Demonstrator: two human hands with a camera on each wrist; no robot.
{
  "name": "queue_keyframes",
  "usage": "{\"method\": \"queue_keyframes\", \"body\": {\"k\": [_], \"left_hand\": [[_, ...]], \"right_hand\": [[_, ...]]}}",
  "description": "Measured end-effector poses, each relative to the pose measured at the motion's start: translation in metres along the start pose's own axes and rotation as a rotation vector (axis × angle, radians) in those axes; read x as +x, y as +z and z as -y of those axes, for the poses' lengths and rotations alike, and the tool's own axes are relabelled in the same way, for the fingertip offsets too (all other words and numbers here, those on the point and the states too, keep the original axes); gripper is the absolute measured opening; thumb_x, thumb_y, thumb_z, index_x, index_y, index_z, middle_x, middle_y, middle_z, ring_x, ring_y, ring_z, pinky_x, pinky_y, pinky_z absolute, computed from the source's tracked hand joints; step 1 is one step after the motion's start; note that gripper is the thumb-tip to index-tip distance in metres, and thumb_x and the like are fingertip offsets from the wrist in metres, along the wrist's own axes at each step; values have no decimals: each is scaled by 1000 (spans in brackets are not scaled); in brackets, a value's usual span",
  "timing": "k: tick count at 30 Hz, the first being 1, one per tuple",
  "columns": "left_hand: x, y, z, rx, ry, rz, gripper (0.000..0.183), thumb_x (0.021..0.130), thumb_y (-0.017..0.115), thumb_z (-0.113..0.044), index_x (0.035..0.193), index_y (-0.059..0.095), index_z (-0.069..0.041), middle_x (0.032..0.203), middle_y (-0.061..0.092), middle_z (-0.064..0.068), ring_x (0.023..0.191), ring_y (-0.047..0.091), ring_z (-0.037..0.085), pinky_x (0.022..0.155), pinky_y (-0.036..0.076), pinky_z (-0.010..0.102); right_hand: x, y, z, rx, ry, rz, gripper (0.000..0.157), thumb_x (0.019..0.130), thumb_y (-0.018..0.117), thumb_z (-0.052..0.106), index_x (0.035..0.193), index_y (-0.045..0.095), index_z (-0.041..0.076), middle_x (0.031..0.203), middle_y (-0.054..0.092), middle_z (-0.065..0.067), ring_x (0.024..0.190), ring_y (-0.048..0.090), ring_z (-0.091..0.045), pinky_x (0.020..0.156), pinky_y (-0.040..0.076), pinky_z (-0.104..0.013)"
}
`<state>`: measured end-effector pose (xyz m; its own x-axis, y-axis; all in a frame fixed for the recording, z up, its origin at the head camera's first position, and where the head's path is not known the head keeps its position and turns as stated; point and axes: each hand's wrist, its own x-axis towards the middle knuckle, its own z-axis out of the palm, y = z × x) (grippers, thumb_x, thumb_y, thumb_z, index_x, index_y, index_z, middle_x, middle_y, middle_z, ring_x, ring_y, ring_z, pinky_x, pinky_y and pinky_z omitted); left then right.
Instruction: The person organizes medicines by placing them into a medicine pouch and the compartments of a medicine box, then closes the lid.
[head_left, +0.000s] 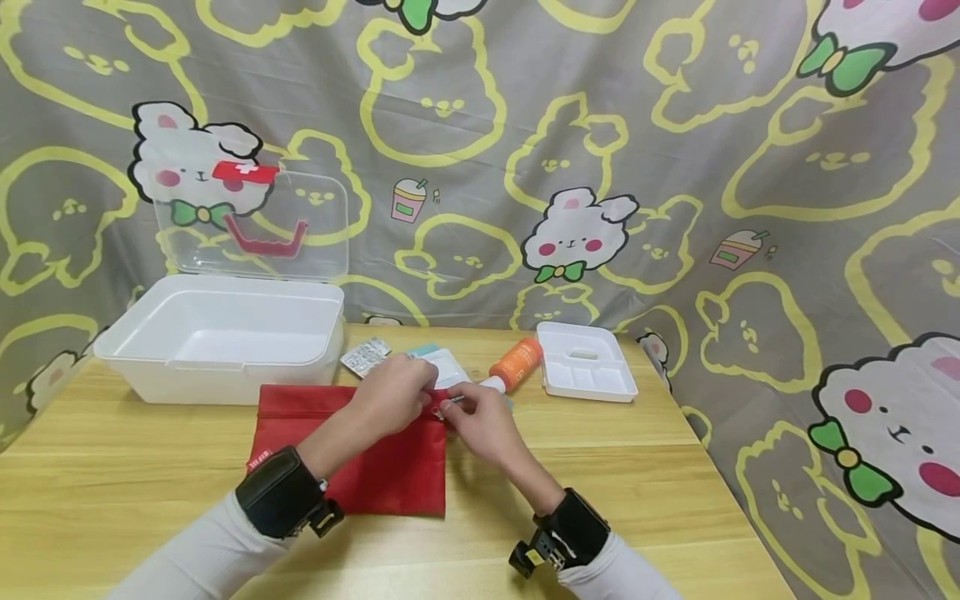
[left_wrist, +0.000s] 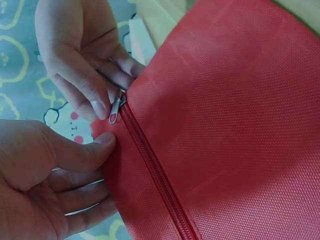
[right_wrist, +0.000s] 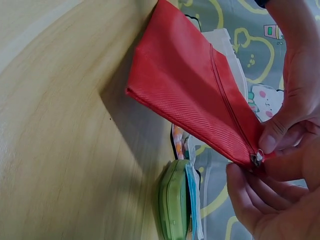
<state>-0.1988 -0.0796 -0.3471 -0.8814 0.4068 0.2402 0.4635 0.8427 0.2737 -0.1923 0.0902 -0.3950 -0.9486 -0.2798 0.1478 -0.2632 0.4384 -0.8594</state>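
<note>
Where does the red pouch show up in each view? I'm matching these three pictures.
Head: red pouch, lower centre-left, beneath the left forearm.
Left wrist: fills most of the right side.
Right wrist: upper centre to right.
Shared landmark: cartoon-print cloth.

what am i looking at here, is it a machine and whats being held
No machine: the left grip and right grip are a person's bare hands. The wide picture is taken from the head; the other two are taken from the left and right wrists. On the wooden table are a white box with its clear lid raised, a white tray, an orange bottle and a small packet. The left grip pinches the edge of a red pouch; the right grip holds it near the end of its zip.
</note>
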Motion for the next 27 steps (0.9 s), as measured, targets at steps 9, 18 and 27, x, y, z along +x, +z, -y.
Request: {"method": "queue_keyframes", "body": {"k": [9,18,27], "left_hand": [[-1,0,-3,-27,-11,-71,13,82,82,-6,84,69,-7,72,68,4,64,56,17,60,50,28],[-5,1,-12,-68,46,-297,14,80,81,-3,85,68,-6,75,66,5,70,63,23,68,54,37],[-8,17,-17,-171,-13,-259,24,80,87,-14,84,64,-8,72,58,1,67,52,15,63,46,30]], "right_hand": [[5,-7,1,42,12,-35,12,94,68,6,101,76,1,85,76,-13,71,71,-16,62,56,-22],[12,-15,-1,121,41,-51,14,94,68,5,104,75,-3,91,76,-18,74,73,-18,70,63,-37],[13,-19,0,171,79,-61,16,95,67,4,107,75,-3,93,77,-20,75,75,-24,74,64,-45]]}}
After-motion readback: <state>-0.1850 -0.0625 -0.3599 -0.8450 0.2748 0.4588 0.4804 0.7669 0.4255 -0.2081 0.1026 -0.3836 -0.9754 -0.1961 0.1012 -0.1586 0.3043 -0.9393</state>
